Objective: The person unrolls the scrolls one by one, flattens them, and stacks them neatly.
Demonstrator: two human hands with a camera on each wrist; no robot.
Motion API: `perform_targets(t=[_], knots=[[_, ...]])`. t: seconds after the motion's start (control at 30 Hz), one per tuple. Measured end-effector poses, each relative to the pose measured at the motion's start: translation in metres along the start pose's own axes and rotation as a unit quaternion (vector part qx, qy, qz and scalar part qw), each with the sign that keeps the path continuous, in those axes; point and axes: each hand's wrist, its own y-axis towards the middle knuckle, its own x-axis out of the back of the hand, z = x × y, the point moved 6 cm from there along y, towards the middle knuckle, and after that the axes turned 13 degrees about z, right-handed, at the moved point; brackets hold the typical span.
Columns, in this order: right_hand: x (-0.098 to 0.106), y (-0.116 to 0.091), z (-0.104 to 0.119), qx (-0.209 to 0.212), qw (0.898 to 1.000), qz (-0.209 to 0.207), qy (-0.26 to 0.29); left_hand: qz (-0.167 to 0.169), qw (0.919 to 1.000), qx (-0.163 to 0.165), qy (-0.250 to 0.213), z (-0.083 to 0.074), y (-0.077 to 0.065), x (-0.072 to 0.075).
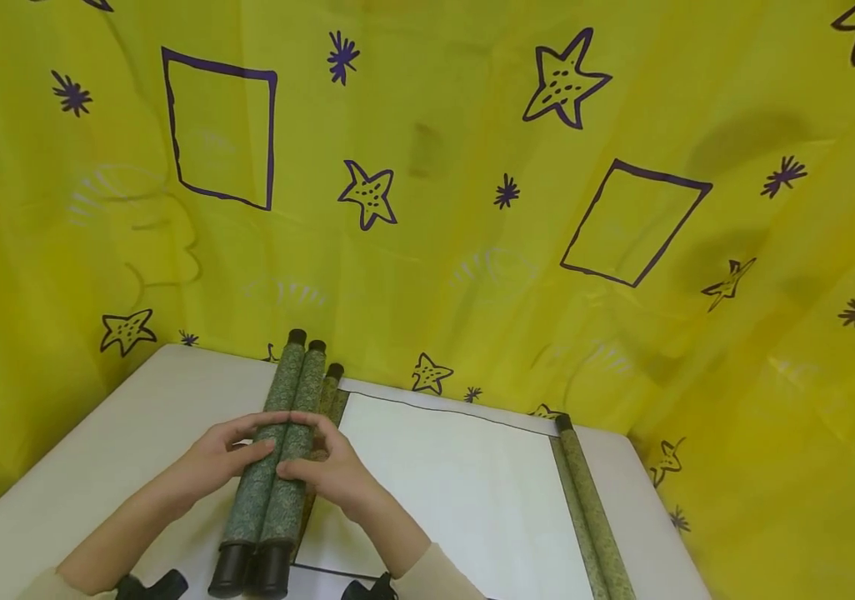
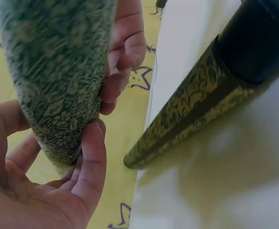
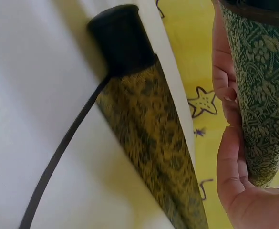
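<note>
Two green patterned scroll rolls with black end caps lie side by side in my hands, the left roll (image 1: pixel 247 500) and the right roll (image 1: pixel 285 504). My left hand (image 1: pixel 217 457) grips the left roll, fingers over its far side and thumb on top. My right hand (image 1: pixel 333 467) holds the right roll the same way, and the fingertips of both hands meet above the rolls. The left wrist view shows the green roll (image 2: pixel 58 67) between both hands. In the right wrist view, a green roll (image 3: pixel 263 95) rises out of my right hand (image 3: pixel 239 191).
A spread scroll with a pale sheet (image 1: pixel 442 483) lies on the white table (image 1: pixel 195 375). Its gold-brown left roller (image 1: pixel 332 392) is partly behind the green rolls; the right roller (image 1: pixel 592 508) lies farther right. A yellow curtain (image 1: pixel 435 250) with purple stars surrounds the table.
</note>
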Motion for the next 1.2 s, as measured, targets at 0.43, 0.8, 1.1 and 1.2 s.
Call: perform_targets(t=[0.43, 0.8, 1.1, 1.2], knots=[[0.033, -0.032, -0.016, 0.023, 0.999, -0.029, 0.010, 0.038, 0.9961, -0.067, -0.043, -0.011, 0.034, -0.034], [0.058, -0.062, -0.025, 0.052, 0.994, -0.082, 0.045, 0.042, 0.9942, -0.098, -0.013, -0.029, 0.063, -0.064], [0.090, -0.085, -0.027, 0.054, 0.991, -0.115, 0.039, 0.054, 0.9923, -0.105, -0.037, -0.042, 0.085, -0.086], [0.100, -0.093, -0.028, 0.048, 0.992, -0.115, 0.033, 0.063, 0.9918, -0.095, -0.059, -0.044, 0.092, -0.094]])
